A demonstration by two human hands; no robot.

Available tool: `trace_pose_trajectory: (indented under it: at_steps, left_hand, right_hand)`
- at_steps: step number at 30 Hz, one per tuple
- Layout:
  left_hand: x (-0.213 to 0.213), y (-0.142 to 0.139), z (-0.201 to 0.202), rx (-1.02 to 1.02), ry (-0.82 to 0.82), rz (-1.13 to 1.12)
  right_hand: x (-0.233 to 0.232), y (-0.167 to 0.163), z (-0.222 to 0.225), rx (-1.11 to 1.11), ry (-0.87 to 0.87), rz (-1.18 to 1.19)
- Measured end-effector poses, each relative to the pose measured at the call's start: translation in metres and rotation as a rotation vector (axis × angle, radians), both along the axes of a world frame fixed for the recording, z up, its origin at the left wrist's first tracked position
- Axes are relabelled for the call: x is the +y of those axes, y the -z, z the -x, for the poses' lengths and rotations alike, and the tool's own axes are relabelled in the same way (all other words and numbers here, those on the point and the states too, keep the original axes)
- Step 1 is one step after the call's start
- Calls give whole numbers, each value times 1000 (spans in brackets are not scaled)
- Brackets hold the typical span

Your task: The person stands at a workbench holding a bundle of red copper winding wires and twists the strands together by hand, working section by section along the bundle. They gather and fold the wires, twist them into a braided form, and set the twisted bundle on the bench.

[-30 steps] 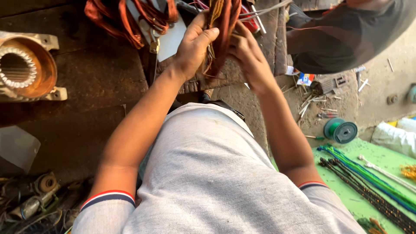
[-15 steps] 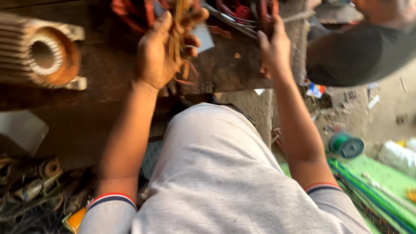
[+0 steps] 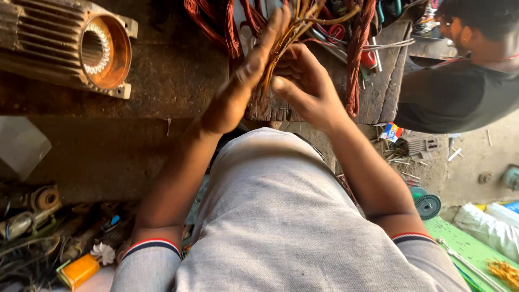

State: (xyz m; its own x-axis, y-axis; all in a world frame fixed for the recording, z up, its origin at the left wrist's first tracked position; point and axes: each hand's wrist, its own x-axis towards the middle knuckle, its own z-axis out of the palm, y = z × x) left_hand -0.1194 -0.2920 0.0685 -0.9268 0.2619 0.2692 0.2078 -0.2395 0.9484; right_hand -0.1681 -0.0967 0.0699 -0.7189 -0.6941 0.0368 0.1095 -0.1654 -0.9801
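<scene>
Item one: bundle of yellow-sleeved wires [image 3: 292, 38], held upright between both my palms at the 12 o'clock edge of my view, its loose ends fanning upward; I judge it is kept vertical so the strands lie parallel and can be gathered together. Item two: my left hand [image 3: 238, 92], fingers long and nearly flat, open wide, pressed along the left flank of the bundle as a backing surface rather than a clamp. Item three: my right hand [image 3: 305, 86], half curled, thumb laid across the strands at about 9 o'clock from its palm, pinching the bundle narrowly against the left hand. Item four: copper coils [image 3: 227, 21], reddish loops hanging at 11 o'clock and again at 1 o'clock of the bundle, some draped over the worn wooden bench [image 3: 162, 81], likely kept close because the wires run into them. Item five: finned motor housing [image 3: 70, 46], lying on its side at 10 o'clock, open bore turned toward me, well apart from my hands. Item six: another person [image 3: 459, 81] in a dark shirt at 2 o'clock, hands out of sight. Item seven: green spool [image 3: 427, 205] on the ground at 4 o'clock.
</scene>
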Motion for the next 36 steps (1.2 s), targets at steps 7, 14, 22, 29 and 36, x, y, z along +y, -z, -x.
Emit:
trace_pose_trajectory:
  at_steps: [7, 14, 22, 29, 36]
  left_hand:
    - [-11, -35, 2, -97, -108, 364]
    - [-20, -45, 9, 390, -558, 722]
    - [8, -7, 27, -423, 31, 61]
    - [18, -14, -2, 366, -159, 599]
    - [20, -3, 29, 680, -356, 700]
  right_hand:
    - [-12, -5, -19, -181, 133, 58]
    - [-8, -22, -41, 65, 314, -243]
    - [4, -33, -60, 515, 596, -555]
    - [11, -16, -84, -29, 837, -270]
    - [22, -15, -116, 50, 679, -536]
